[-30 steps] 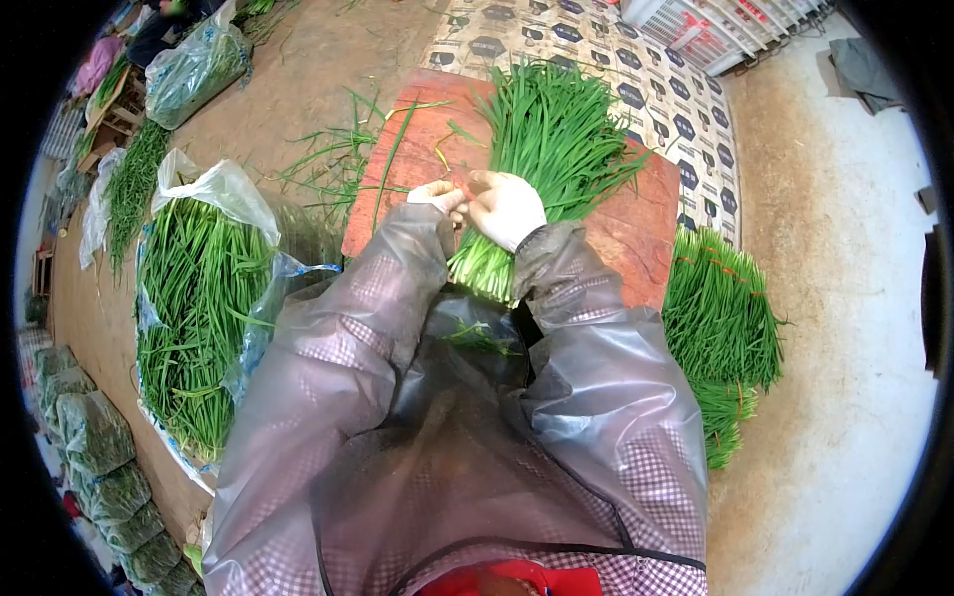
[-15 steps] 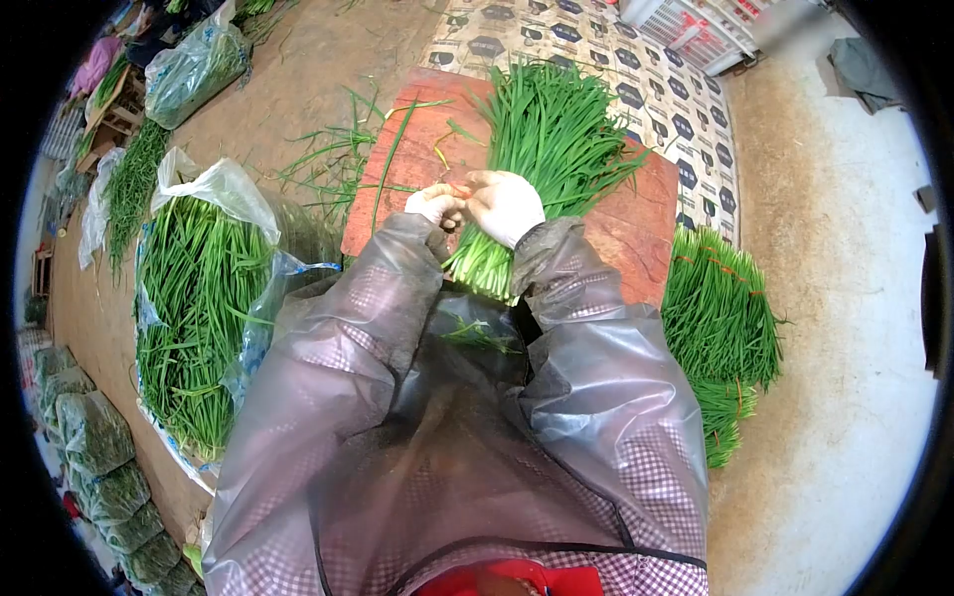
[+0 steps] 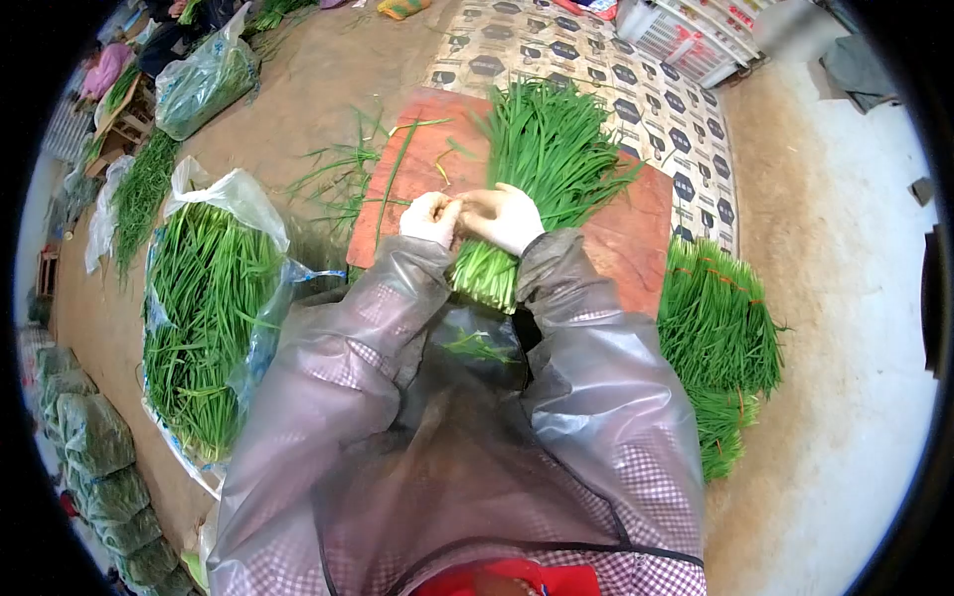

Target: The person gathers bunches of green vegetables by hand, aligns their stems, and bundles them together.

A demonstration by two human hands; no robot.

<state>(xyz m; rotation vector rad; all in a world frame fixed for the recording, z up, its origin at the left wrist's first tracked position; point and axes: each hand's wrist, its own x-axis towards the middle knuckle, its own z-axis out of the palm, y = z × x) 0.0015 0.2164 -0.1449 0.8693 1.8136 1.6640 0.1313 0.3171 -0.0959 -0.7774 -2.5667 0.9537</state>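
A thick bundle of garlic chives [image 3: 556, 139] lies on a reddish board [image 3: 626, 258], leaves pointing away and pale cut stems [image 3: 485, 276] towards me. Both my hands wear white gloves and meet at the bundle's left side, just above the stems. My left hand [image 3: 429, 219] is closed in a pinch. Resting across the bundle, my right hand [image 3: 505, 219] has its fingertips pinched against those of the left. Whatever sits between the fingertips is too small to make out. Loose chive leaves [image 3: 396, 169] lie on the board's left part.
On my left stands a plastic-lined bag of chives [image 3: 209, 328]. Bundles tied with orange bands [image 3: 720, 318] are stacked at the board's right. White crates [image 3: 686, 40] stand at the back right. Filled plastic bags [image 3: 94, 432] line the far left.
The view has shifted slightly. My left hand has turned a little more upright, its fingers still against the right hand's. The chive bundle stays in place on the board.
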